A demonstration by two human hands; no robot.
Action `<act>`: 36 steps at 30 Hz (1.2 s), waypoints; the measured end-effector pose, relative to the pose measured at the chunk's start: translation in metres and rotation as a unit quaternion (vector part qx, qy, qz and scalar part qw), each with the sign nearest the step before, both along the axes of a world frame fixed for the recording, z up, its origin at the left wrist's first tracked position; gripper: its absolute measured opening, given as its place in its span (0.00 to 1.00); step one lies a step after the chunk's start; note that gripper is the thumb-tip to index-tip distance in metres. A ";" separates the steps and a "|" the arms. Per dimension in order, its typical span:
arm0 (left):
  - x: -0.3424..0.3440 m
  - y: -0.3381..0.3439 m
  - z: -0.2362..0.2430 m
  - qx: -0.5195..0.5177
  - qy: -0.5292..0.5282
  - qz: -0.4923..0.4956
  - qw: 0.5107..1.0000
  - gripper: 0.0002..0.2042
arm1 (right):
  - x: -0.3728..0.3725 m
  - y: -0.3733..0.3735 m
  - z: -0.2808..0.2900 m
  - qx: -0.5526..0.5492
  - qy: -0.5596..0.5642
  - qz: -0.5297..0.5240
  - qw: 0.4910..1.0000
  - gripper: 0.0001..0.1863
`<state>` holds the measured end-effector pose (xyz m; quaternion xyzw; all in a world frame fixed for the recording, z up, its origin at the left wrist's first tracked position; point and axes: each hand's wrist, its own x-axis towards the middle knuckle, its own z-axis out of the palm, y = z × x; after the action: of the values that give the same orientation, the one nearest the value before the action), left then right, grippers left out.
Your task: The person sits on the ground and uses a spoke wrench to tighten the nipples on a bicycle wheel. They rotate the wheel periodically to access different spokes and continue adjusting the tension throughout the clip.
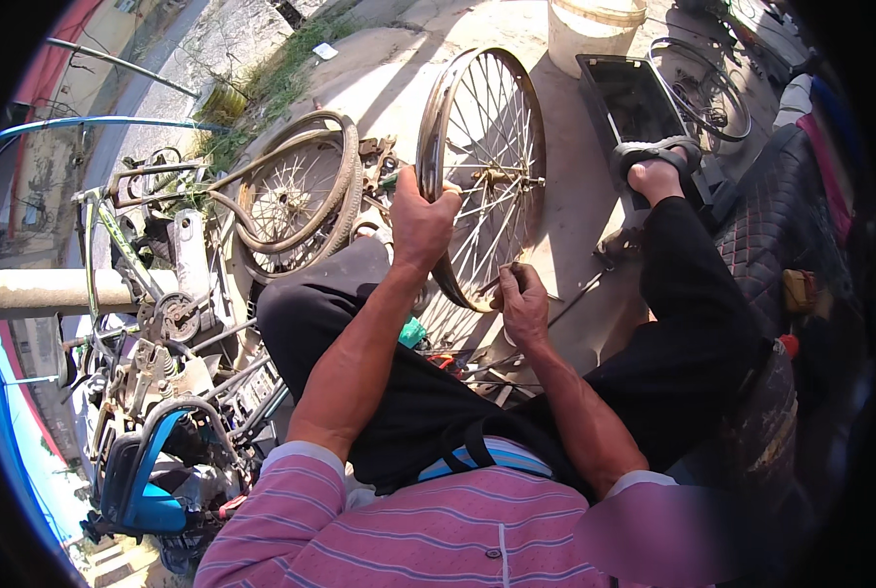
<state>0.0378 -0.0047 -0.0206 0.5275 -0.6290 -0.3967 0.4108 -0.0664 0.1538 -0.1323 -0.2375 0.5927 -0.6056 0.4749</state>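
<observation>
A bare bicycle wheel (pixel 494 176), with a dark worn rim, thin spokes and a hub in its middle, stands upright between my legs. My left hand (pixel 424 221) is closed round the near left side of its rim. Low on the wheel, my right hand (pixel 526 306) has its thumb and fingers pinched together beside the rim and the spoke ends. What sits between those fingertips is too small to make out. No tyre shows on this wheel.
To the left lie another spoked wheel with a tyre (pixel 345 181) and a heap of bicycle frames and parts (pixel 178 318). A white bucket (pixel 595 34) stands ahead. My foot rests by a black crate (pixel 622 98); a thin rim (pixel 742 103) lies beyond. A quilted dark seat (pixel 773 220) is at right.
</observation>
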 end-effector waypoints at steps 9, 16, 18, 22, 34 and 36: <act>0.004 -0.006 -0.006 0.035 0.043 0.022 0.998 0.13 | -0.026 0.014 -0.058 0.168 -0.167 -0.031 0.971 0.14; 0.001 -0.006 0.000 0.046 0.041 0.007 0.998 0.13 | -0.029 0.022 -0.080 0.175 -0.235 -0.050 0.955 0.12; 0.002 -0.007 -0.001 0.042 0.027 0.007 0.999 0.13 | -0.028 0.023 -0.079 0.176 -0.261 -0.047 0.948 0.12; -0.001 -0.006 0.000 0.026 0.017 0.003 1.000 0.12 | -0.026 0.023 -0.083 0.174 -0.256 -0.042 0.950 0.13; -0.009 -0.004 0.004 0.040 0.049 0.036 0.997 0.13 | -0.023 0.034 -0.091 0.213 -0.370 -0.106 0.898 0.17; -0.007 -0.006 0.003 0.049 0.044 0.040 0.997 0.13 | -0.034 0.037 -0.100 0.208 -0.359 -0.119 0.902 0.17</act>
<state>0.0308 -0.0103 -0.0176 0.5538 -0.5684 -0.4328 0.4277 -0.1006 0.1907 -0.2327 0.1729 0.5182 -0.5648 0.6185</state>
